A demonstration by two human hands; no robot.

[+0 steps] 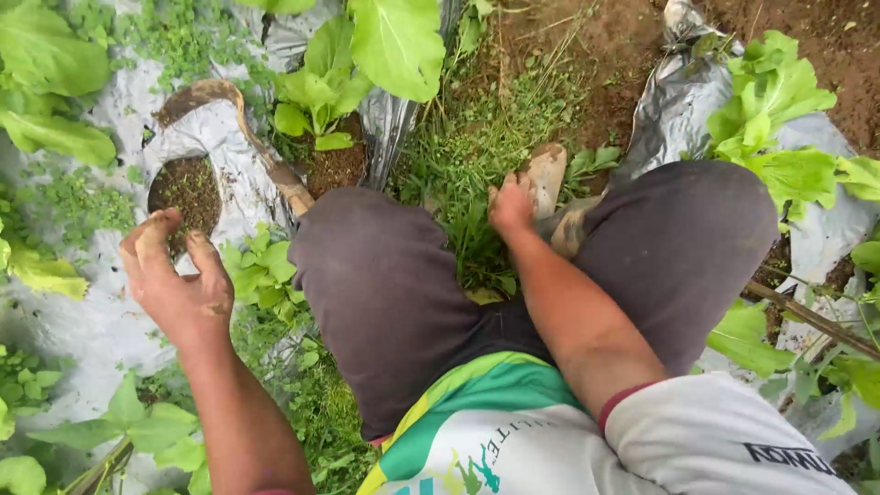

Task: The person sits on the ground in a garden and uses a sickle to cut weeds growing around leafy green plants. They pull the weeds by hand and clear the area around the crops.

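I am squatting between two beds covered in silver plastic mulch [82, 321]. My left hand [174, 280], smeared with soil, hovers with curled, parted fingers just below a round planting hole [188, 192] filled with dark earth; it holds nothing I can see. My right hand [511, 207] reaches down between my knees into a patch of grass weeds [477, 147], its fingers closed in a tuft. My muddy foot [548, 174] stands right beside that hand.
Leafy green plants [321, 87] grow from holes in the mulch at left, with more plants [775, 110] at right. A curved muddy wooden handle [266, 156] lies by my left knee. A thin stick [807, 316] crosses at right. Bare soil [632, 37] lies ahead.
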